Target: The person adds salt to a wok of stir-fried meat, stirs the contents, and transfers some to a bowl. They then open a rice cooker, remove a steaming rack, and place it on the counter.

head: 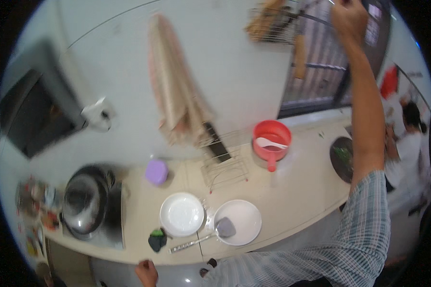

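My right hand [350, 21] is raised at the top right, by the barred window [318, 86] and a wall-hung wire rack [273, 27]. Its fingers are curled and partly cut off by the frame; a thin pale edge shows beside them, but whether they hold it is unclear. Low at the counter's front edge, my left hand [146, 271] is curled with nothing visible in it. Nearest to it lies a dark cloth or pad with a green patch [157, 240]. A spatula [194, 243] rests its grey head on a white plate [244, 226], beside a second white dish [181, 214].
A lidded wok [84, 201] stands on a cooktop at left. Along the wall are a purple container [156, 172], a wire stand [224, 175] and a red dipper [272, 138] with a white spoon. Chopped greens lie on a dark round board [341, 158]. Another person [407, 154] stands at right.
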A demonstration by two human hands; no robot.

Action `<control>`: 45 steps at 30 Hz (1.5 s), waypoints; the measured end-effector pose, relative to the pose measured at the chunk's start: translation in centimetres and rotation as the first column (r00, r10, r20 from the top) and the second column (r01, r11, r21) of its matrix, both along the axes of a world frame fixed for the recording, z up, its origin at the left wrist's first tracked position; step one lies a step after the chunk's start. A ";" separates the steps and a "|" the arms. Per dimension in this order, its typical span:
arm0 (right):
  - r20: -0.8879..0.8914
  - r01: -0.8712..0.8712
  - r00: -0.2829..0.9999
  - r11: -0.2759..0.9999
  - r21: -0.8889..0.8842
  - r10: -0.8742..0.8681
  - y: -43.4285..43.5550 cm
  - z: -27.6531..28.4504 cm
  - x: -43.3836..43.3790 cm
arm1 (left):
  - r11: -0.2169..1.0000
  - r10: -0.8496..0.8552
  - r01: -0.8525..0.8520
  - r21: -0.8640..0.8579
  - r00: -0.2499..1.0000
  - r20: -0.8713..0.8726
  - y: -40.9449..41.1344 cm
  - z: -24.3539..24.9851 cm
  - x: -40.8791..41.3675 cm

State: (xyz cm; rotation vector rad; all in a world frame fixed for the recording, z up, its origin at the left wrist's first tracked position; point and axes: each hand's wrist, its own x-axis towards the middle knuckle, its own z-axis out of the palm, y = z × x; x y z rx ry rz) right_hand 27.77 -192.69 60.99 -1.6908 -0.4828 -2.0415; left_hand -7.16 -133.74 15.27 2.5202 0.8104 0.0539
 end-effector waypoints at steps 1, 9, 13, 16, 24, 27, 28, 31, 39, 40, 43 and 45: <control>-0.058 0.151 0.987 0.989 -0.008 -0.151 -0.4 -1.9 -1.9 | 0.997 -0.021 0.027 -0.067 0.996 0.082 -0.6 1.4 2.2; -0.722 -0.675 0.363 0.700 0.232 0.589 26.2 -23.7 -13.5 | 0.592 0.234 0.332 -0.734 0.801 0.551 -2.2 3.5 1.4; -0.814 -0.673 -0.147 0.546 0.498 0.562 39.4 -33.4 -19.5 | 0.258 0.404 0.454 -0.853 0.751 0.522 0.3 5.7 -3.1; -0.762 -0.681 -0.376 0.400 0.613 0.528 47.6 -37.3 -25.2 | 0.369 0.474 0.315 -0.875 0.746 0.468 4.1 3.8 -9.0; -0.677 -0.671 -0.626 0.174 0.720 0.386 65.3 -41.4 -35.8 | 0.577 0.538 0.073 -0.814 0.716 0.445 15.8 1.5 -23.0; -0.834 -0.842 -0.463 0.145 0.520 0.301 68.8 -41.8 -36.5 | 0.613 0.607 -0.062 -0.788 0.676 0.419 17.6 2.4 -25.4; -0.892 -0.925 -0.305 0.120 0.361 0.335 70.2 -41.4 -36.9 | 0.665 0.598 -0.095 -0.741 0.662 0.452 18.9 2.0 -25.7; -0.896 -0.996 0.055 -0.039 -0.081 0.441 73.5 -38.7 -38.0 | 0.803 0.532 -0.167 -0.573 0.635 0.560 21.8 1.7 -26.0; -0.984 -0.833 0.156 -0.523 -0.180 0.090 83.4 -39.5 -37.4 | 0.968 0.237 -0.135 -0.212 0.770 0.592 31.5 3.2 -24.3; -0.993 -0.856 0.092 -0.505 -0.114 0.068 84.4 -40.4 -37.1 | 0.971 0.221 -0.121 -0.207 0.782 0.583 32.7 3.6 -23.7; -0.995 -0.895 -0.097 -0.438 0.084 0.008 87.4 -41.7 -35.9 | 0.973 0.185 -0.068 -0.223 0.804 0.565 37.1 4.3 -22.3; -0.976 -0.910 -0.212 -0.356 0.212 -0.039 89.2 -41.6 -35.4 | 0.910 0.374 -0.174 -0.376 0.735 0.566 40.2 4.5 -21.7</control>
